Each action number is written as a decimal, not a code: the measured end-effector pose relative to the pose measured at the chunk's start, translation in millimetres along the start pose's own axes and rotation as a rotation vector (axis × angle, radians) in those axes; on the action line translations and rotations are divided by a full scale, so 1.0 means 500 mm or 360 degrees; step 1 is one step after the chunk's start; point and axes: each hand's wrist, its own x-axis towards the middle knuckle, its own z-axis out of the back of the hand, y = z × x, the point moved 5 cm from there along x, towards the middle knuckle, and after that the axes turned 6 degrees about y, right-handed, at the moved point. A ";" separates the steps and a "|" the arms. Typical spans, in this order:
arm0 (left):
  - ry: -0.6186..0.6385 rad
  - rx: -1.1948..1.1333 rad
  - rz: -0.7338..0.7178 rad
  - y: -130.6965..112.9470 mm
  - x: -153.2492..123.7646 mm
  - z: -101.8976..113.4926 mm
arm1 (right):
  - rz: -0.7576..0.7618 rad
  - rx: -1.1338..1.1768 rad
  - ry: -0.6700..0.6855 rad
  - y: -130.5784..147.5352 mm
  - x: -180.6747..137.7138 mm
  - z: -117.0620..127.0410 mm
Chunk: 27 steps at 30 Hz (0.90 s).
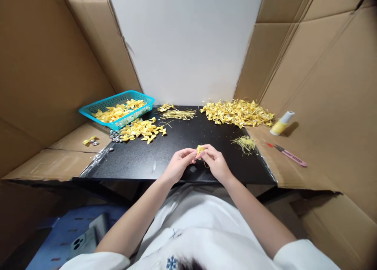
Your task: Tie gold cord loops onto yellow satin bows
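Observation:
Near the front edge of the black table, my left hand (183,163) and my right hand (216,162) meet around a small yellow ribbon bow (200,148). Both hands are closed, with thumbs and fingertips pinching the bow between them. A thin yellow cord (205,165) hangs in a loop below the right fingers. Loose yellow bows (144,129) lie in a pile to the left, beside small silvery bells or beads (115,135). Cut yellow cords (179,114) lie in a row farther back.
A turquoise basket (118,124) of bows stands back left. Back right lies a heap of corded bows (237,112). Short cord scraps (245,144), a thread spool (282,123) and pink-handled snips (290,155) are on the right. Cardboard walls (321,85) flank the table.

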 end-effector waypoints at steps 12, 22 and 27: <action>-0.0059 0.0005 -0.0175 -0.010 -0.011 -0.001 | -0.0028 0.0072 -0.0237 -0.012 -0.015 0.022; -0.0041 -0.0445 0.0018 0.000 -0.007 0.016 | 0.0060 -0.0462 0.0226 0.026 -0.042 -0.007; -0.0026 -0.0545 0.0114 0.006 -0.010 0.017 | 0.0105 -0.0624 0.0282 0.027 -0.042 -0.015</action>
